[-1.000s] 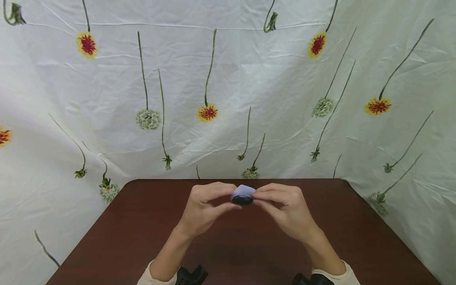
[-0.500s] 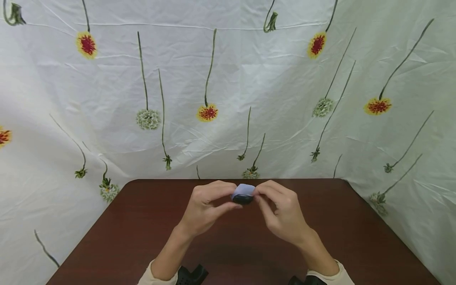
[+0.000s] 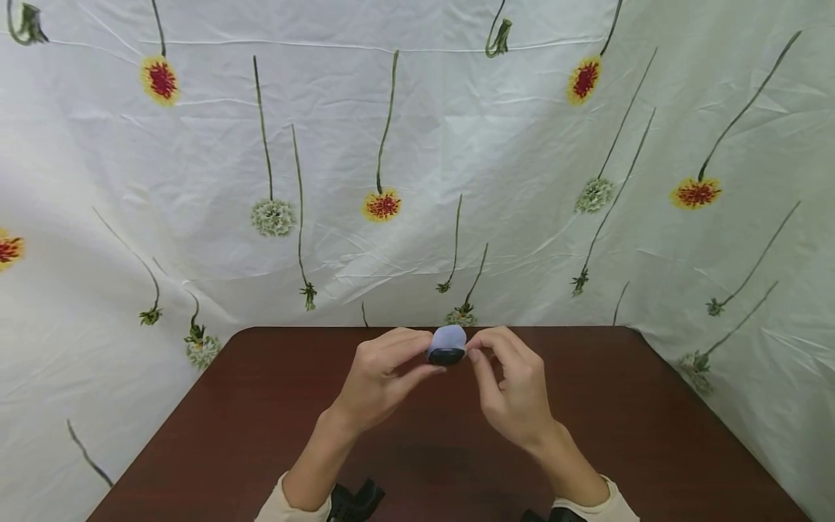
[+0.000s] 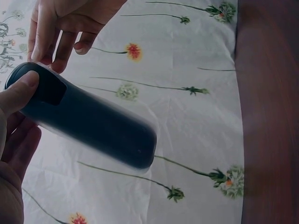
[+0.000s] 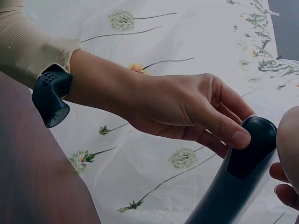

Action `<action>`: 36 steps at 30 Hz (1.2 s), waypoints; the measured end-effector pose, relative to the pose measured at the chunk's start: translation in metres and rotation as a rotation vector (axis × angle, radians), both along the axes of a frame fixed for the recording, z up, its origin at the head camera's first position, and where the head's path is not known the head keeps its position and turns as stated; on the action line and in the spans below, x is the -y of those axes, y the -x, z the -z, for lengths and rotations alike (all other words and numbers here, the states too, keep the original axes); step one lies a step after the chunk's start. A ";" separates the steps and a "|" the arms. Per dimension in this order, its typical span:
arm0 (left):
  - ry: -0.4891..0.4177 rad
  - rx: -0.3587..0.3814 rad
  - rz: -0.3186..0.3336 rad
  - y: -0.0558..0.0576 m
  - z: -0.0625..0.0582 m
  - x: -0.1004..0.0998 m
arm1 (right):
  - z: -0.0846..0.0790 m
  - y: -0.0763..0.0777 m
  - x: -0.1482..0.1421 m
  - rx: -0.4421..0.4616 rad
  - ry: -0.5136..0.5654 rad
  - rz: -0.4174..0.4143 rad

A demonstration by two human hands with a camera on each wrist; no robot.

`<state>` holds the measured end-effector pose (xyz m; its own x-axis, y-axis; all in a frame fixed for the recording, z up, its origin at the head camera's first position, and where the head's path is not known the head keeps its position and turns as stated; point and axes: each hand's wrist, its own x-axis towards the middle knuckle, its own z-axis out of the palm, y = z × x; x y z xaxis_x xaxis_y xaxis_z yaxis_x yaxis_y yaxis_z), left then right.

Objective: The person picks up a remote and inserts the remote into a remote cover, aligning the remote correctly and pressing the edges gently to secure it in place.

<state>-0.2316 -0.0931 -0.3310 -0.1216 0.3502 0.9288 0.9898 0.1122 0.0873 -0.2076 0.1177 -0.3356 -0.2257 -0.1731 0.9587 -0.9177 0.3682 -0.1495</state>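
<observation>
My left hand (image 3: 375, 373) grips a long, bottle-like lavender-blue container (image 3: 447, 336) by its black end cap (image 3: 446, 357), which faces me above the table. In the left wrist view its body (image 4: 107, 123) looks dark blue, slants to the lower right and has a rounded far end. The left thumb (image 5: 238, 138) presses on the black cap in the right wrist view. My right hand (image 3: 518, 384) is at the container's right side, thumb and index fingertips close together by the cap's edge. Whether those fingertips pinch the container or only touch it is unclear.
A dark red-brown table (image 3: 280, 377) with rounded far corners lies under the hands. Behind and beside it hangs a white cloth (image 3: 417, 145) printed with flowers and stems. A black wrist device (image 5: 52, 95) sits at the left cuff.
The right hand's fingers have gone from pinching the container's side to curling beside its cap, and the right arm has shifted left. The container has turned and risen slightly in the left hand.
</observation>
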 end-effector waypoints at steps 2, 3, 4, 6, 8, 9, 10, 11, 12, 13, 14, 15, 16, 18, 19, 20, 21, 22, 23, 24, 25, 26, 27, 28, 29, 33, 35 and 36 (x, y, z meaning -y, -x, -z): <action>-0.004 -0.003 -0.003 0.000 0.000 0.000 | 0.000 0.000 0.001 0.006 0.015 0.000; -0.006 -0.004 -0.005 0.000 0.000 0.000 | 0.000 -0.001 0.002 0.012 0.022 0.001; -0.007 -0.005 -0.008 0.000 0.000 0.000 | 0.001 -0.001 0.002 0.013 0.030 0.002; -0.006 -0.004 -0.014 0.000 0.000 -0.001 | 0.001 -0.002 0.003 0.015 0.044 0.005; -0.003 -0.005 -0.022 0.001 0.001 -0.001 | 0.002 -0.002 0.005 0.016 0.060 0.006; 0.000 -0.007 -0.026 0.001 0.002 -0.001 | 0.002 -0.002 0.005 0.013 0.066 0.008; 0.003 -0.009 -0.030 0.001 0.002 -0.001 | 0.002 -0.002 0.006 0.011 0.072 0.007; 0.007 -0.013 -0.037 0.001 0.003 -0.001 | 0.003 -0.002 0.007 0.012 0.076 0.007; 0.010 -0.019 -0.044 0.002 0.003 0.000 | 0.004 -0.002 0.007 0.013 0.079 0.007; 0.014 -0.025 -0.056 0.002 0.004 0.000 | 0.005 -0.002 0.008 0.020 0.081 0.008; 0.018 -0.034 -0.070 0.002 0.004 0.000 | 0.006 -0.002 0.009 0.028 0.080 0.008; 0.021 -0.042 -0.086 0.002 0.004 0.000 | 0.007 -0.002 0.009 0.036 0.077 0.007; 0.023 -0.051 -0.102 0.002 0.004 0.000 | 0.008 -0.002 0.010 0.043 0.073 0.006; 0.023 -0.064 -0.135 0.001 0.004 0.000 | 0.009 -0.001 0.011 0.049 0.066 0.009; 0.021 -0.068 -0.147 0.001 0.004 -0.001 | 0.010 -0.001 0.011 0.051 0.064 0.012; 0.018 -0.068 -0.155 0.000 0.004 -0.001 | 0.010 0.000 0.012 0.046 0.061 0.015; 0.012 -0.065 -0.156 -0.001 0.003 -0.002 | 0.010 0.000 0.012 0.039 0.060 0.018; 0.005 -0.057 -0.155 -0.001 0.003 -0.002 | 0.010 0.001 0.012 0.027 0.060 0.023; -0.004 -0.045 -0.153 -0.002 0.003 -0.003 | 0.010 0.001 0.012 0.013 0.060 0.027; -0.012 -0.032 -0.148 -0.002 0.003 -0.004 | 0.010 0.001 0.012 0.000 0.059 0.030; -0.020 -0.015 -0.141 -0.002 0.002 -0.004 | 0.009 0.002 0.012 -0.015 0.059 0.030; -0.026 0.003 -0.132 -0.003 0.002 -0.004 | 0.008 0.002 0.012 -0.028 0.058 0.024; -0.034 0.021 -0.123 -0.003 0.002 -0.004 | 0.008 0.003 0.011 -0.039 0.058 0.019; -0.038 0.039 -0.113 -0.003 0.002 -0.003 | 0.007 0.003 0.010 -0.044 0.056 0.010; -0.042 0.058 -0.102 -0.003 0.002 -0.003 | 0.006 0.004 0.009 -0.041 0.057 -0.003; -0.050 0.123 -0.052 -0.004 0.002 -0.001 | 0.005 0.007 0.002 0.068 0.058 -0.107; -0.052 0.152 -0.026 -0.005 0.002 -0.001 | 0.005 0.009 -0.003 0.175 0.032 -0.170; -0.054 0.162 -0.014 -0.005 0.001 -0.001 | 0.005 0.009 -0.005 0.230 0.006 -0.193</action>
<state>-0.2264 -0.0920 -0.3323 -0.2757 0.2979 0.9139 0.9607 0.1170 0.2516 -0.2171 0.1228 -0.3410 -0.4009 -0.2281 0.8873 -0.9122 0.1889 -0.3636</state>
